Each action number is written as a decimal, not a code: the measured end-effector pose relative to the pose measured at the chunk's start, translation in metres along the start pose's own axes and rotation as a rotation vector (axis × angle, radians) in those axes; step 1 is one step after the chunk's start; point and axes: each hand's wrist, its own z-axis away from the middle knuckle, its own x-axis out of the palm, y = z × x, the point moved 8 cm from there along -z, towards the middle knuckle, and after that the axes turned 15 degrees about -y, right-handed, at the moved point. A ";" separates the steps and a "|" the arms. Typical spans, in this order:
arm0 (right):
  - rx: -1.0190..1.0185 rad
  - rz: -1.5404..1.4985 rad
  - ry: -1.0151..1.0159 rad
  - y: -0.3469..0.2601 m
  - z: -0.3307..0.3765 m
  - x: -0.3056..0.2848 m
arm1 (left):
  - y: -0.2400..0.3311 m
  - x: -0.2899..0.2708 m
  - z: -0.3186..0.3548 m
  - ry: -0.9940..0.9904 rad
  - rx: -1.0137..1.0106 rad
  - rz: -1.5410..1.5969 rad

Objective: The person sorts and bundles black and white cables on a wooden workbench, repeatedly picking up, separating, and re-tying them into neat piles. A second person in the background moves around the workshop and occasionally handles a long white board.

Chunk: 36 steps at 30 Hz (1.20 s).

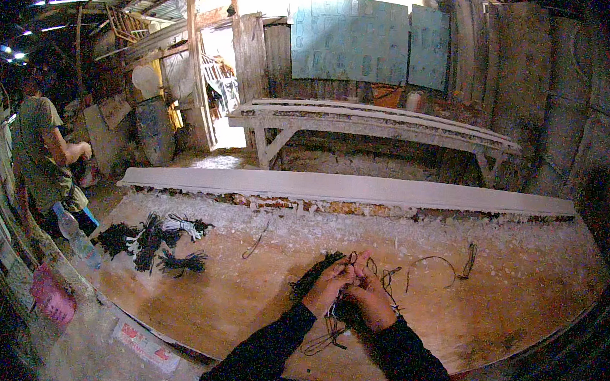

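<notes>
My left hand (328, 288) and my right hand (374, 298) meet over the near middle of the wooden table. Both are closed, with their fingertips together on a thin dark cord (354, 259), a loop of which sticks up between them. A dark bundle of cords (312, 272) lies against the outer side of my left hand. More cord loops (324, 343) spread on the wood below my wrists, and dark strands (392, 276) show just past my right hand. What lies inside my palms is hidden.
Several tied bundles of black and white cord (148, 241) lie at the table's left. Loose strands (431, 259) rest to the right. A long whitish board (349, 188) runs along the far edge. A plastic bottle (73, 232) and a person (41, 138) are at the left.
</notes>
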 end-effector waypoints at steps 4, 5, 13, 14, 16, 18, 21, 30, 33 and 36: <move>-0.017 -0.128 0.019 0.000 0.002 -0.001 | -0.004 -0.015 0.005 0.035 -0.050 0.210; -0.021 -0.127 0.006 -0.002 0.001 0.001 | -0.010 -0.021 0.005 0.094 -0.075 0.314; 0.115 0.049 0.090 -0.004 0.002 -0.004 | -0.007 -0.026 0.003 0.161 0.062 0.498; 0.114 0.064 0.096 -0.004 0.002 -0.005 | -0.008 -0.027 0.005 0.187 0.031 0.540; 0.113 0.092 0.108 -0.004 0.002 -0.007 | 0.003 -0.024 0.005 0.101 0.103 0.610; 0.073 0.109 0.100 -0.005 0.001 -0.007 | 0.008 -0.026 0.005 0.104 0.153 0.656; 0.075 0.208 0.070 -0.004 0.001 -0.006 | 0.009 -0.034 0.005 0.165 0.223 0.676; -0.014 0.665 -0.093 -0.017 -0.001 0.015 | 0.010 -0.081 0.027 0.460 0.243 0.512; 0.110 0.729 -0.226 -0.022 0.001 0.022 | 0.020 -0.098 0.046 0.446 0.312 0.520; 0.111 0.879 -0.437 -0.032 0.009 0.033 | 0.021 -0.106 0.059 0.412 0.305 0.547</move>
